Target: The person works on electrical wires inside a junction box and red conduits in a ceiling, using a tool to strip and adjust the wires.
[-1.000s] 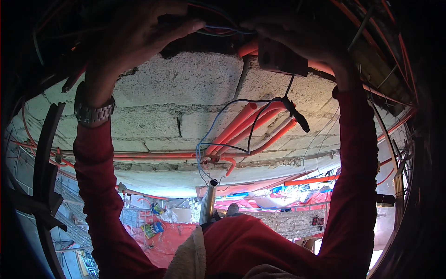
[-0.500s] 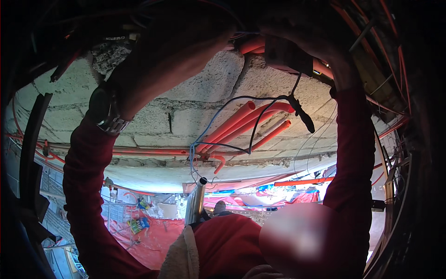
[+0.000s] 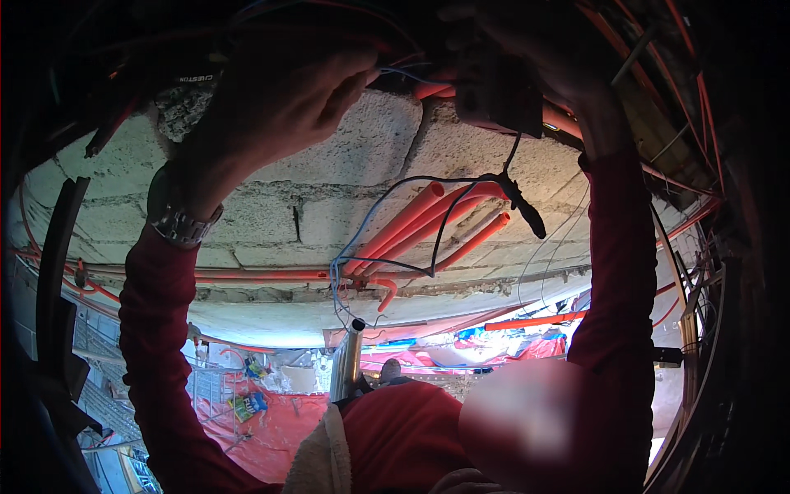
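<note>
Overhead, my left hand, with a metal-band watch at the wrist, is closed, its fingertips pinched together on a thin blue wire. The wire runs right toward a dark box-shaped piece beside orange pipes. My right hand is raised right by this box; deep shadow hides its fingers, so its grip cannot be made out. A black cable with a thick, taped-looking end hangs below the box.
Orange conduit pipes stick out from the pale block wall, with blue and black cables looped around them. A metal tube stands below. Dark bars are at the left; orange tubes run along the right. Red sheeting lies below.
My left hand has drawn left and away from my right hand, and the blue wire now shows between them. My right hand stays by the dark box. The whole view has shifted slightly.
</note>
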Demonstrator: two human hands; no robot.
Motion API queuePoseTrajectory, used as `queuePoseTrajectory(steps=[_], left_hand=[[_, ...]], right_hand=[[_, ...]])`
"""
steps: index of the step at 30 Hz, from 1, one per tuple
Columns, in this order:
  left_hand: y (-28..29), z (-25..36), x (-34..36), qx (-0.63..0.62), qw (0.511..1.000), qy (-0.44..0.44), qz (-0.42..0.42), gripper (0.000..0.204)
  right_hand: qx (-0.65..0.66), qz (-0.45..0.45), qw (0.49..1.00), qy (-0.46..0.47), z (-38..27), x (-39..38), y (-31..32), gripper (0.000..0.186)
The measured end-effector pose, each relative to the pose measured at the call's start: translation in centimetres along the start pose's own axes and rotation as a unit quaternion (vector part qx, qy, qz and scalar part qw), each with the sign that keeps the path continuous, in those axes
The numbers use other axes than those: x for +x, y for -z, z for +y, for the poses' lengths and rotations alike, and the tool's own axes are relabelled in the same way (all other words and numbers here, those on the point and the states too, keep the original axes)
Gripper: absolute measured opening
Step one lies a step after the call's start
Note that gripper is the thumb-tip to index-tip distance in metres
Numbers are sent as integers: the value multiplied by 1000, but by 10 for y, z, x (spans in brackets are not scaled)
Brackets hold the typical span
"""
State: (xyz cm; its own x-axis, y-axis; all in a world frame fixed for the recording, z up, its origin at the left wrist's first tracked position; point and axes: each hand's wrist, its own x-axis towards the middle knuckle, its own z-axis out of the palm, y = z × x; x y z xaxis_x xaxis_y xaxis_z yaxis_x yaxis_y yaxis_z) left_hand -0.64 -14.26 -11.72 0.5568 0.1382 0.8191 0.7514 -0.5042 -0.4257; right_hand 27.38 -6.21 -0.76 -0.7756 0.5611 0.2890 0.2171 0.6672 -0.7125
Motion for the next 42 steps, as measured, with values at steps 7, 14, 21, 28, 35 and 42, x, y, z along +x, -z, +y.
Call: queuePoseTrajectory(steps=[7, 14, 21, 28, 35, 42], left_hand=[[-10, -6, 2, -50, 993, 58, -93, 17], [-9, -9, 5, -105, 985, 97, -92, 18], [-11, -10, 5, -64, 992, 50, -95, 21], [-16, -6, 13, -65, 998, -4, -26, 22], [-16, -9, 14, -101, 992, 39, -62, 20], [-13, 0, 15, -75, 995, 37, -46, 21]], right_hand=[[-170, -90, 981, -27, -21, -17, -11, 42], [-195, -85, 977, -2, -7, -8, 1, 33], [-171, -100, 979, -44, -5, 0, 8, 25], [-49, -157, 978, -127, -9, -10, 16, 28], [78, 19, 994, 70, 32, -8, 12, 31], [-229, 271, 893, 276, 43, -61, -8, 23]])
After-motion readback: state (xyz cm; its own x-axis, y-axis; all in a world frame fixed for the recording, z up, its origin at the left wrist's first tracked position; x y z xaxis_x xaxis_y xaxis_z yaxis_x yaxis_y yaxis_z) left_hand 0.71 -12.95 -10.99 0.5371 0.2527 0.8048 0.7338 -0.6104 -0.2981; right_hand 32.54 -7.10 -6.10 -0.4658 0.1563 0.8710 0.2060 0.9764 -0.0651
